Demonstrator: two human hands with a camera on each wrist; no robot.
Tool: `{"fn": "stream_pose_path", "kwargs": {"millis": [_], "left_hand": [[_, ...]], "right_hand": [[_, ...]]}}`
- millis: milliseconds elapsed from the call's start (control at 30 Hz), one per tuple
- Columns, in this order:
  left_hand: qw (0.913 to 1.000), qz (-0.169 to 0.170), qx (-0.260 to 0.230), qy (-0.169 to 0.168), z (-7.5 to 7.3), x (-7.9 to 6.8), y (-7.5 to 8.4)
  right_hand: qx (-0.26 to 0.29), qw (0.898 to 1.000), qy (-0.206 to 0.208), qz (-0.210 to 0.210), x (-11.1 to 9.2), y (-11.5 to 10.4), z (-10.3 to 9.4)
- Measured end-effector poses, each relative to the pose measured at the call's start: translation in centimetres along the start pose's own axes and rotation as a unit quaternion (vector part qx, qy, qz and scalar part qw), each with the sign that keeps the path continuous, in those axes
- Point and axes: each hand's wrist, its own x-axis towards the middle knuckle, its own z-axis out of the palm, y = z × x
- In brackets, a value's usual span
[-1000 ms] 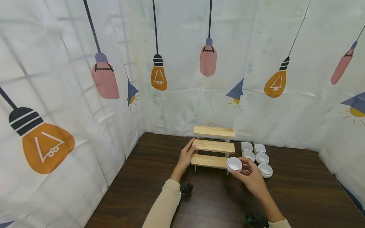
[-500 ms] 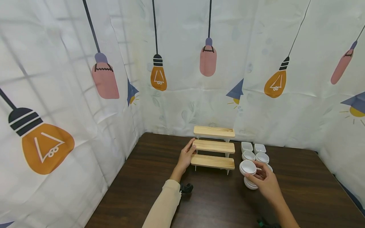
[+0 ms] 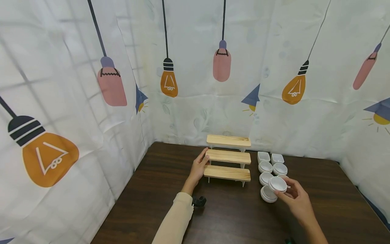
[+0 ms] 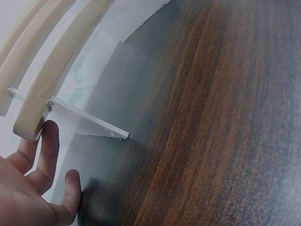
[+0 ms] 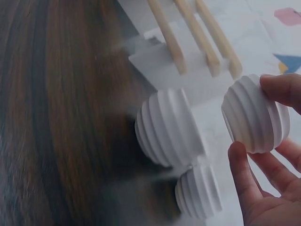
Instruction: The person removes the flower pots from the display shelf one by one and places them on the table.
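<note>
A three-tier wooden stand [image 3: 228, 156] with pale planks and clear side supports stands at the back of the dark table. My left hand [image 3: 199, 166] holds its left end by the middle plank; in the left wrist view, fingertips [image 4: 50, 128] touch a plank's end and the thumb is hidden. My right hand [image 3: 297, 196] pinches a small white ribbed pot [image 3: 277, 183] between thumb and fingers. That pot is held upright above a group of similar white pots, close to the nearest one [image 3: 268, 194]. In the right wrist view, its ribbed side [image 5: 251, 115] shows.
Right of the stand, white round pots [image 3: 265, 166] and two square ones [image 3: 263, 157] stand in two columns, several in all. A patterned white curtain [image 3: 189, 118] hangs behind and beside the table [image 3: 231, 217]. A black strap item [image 3: 199, 201] is at the left wrist.
My right hand has carried the pot rightward and nearer, from the lowest plank's right end to above the other pots. The left hand stays on the stand.
</note>
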Motion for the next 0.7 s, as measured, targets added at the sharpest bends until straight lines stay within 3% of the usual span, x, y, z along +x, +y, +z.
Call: {"fn": "stream_pose_path", "kwargs": {"millis": [700], "left_hand": [[1.0, -0.004, -0.002, -0.006, 0.0, 0.0, 0.2]], "right_hand": [[-0.057, 0.997, 0.026, 0.042, -0.9, 2.4, -2.8]]}}
